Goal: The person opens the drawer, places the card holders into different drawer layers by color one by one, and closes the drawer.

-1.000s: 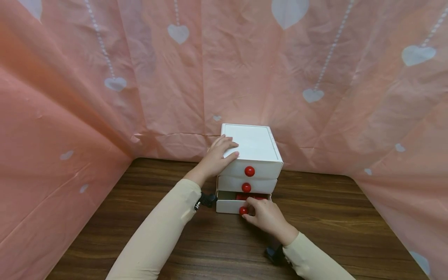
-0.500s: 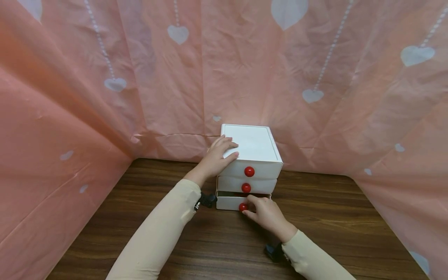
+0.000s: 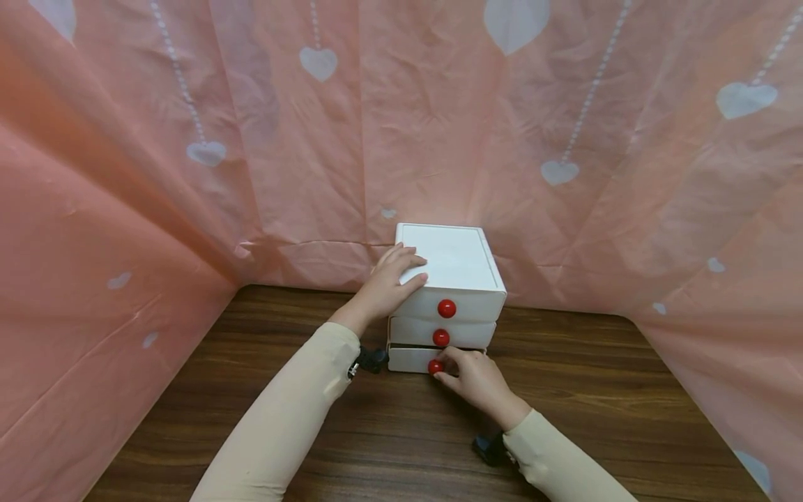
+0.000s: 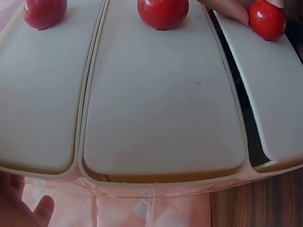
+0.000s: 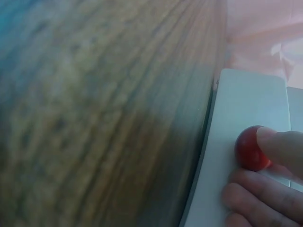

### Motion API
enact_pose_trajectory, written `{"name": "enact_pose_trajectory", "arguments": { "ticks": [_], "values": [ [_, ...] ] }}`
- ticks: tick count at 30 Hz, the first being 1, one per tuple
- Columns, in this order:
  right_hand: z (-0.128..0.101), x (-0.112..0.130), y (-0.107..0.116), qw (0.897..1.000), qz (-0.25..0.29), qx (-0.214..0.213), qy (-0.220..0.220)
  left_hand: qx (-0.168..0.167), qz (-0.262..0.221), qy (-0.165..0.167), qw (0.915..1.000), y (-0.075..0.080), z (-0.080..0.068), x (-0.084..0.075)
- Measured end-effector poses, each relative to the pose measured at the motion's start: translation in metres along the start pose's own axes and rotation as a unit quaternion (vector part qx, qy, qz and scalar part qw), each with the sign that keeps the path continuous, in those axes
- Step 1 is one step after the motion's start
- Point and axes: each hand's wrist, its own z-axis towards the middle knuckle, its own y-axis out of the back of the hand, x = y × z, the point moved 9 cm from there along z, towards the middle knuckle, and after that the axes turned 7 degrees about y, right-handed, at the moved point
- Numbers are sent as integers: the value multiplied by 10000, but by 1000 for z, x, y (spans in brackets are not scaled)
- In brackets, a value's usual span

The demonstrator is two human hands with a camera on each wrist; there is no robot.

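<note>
Pink heart-print backdrop [image 3: 188,209] wraps a wooden table [image 3: 596,418], with a little white drawer unit [image 3: 452,258] at the back, three red knobs down its front. Left hand [image 3: 389,282] lies on top, fingers spread flat, probably steadying it. Right hand [image 3: 473,380] pinches the bottom drawer's knob [image 3: 436,367], and that bottom drawer [image 3: 408,359] sits nearly flush (thin gap showing).

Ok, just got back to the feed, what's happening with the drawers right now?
A person's left hand rests on top of a small white three-drawer cabinet on the wooden table, steadying it. The right hand pinches the red knob of the bottom drawer, which sits almost fully in; the left wrist view shows a narrow gap left. The two upper drawers are shut.
</note>
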Motion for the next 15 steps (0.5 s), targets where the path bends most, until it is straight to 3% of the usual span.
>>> {"name": "enact_pose_trajectory", "arguments": {
  "ticks": [15],
  "values": [
    [4,-8,0,9996,257,-32,-110,43,-20,35,10000,0,0,0]
  ]
}}
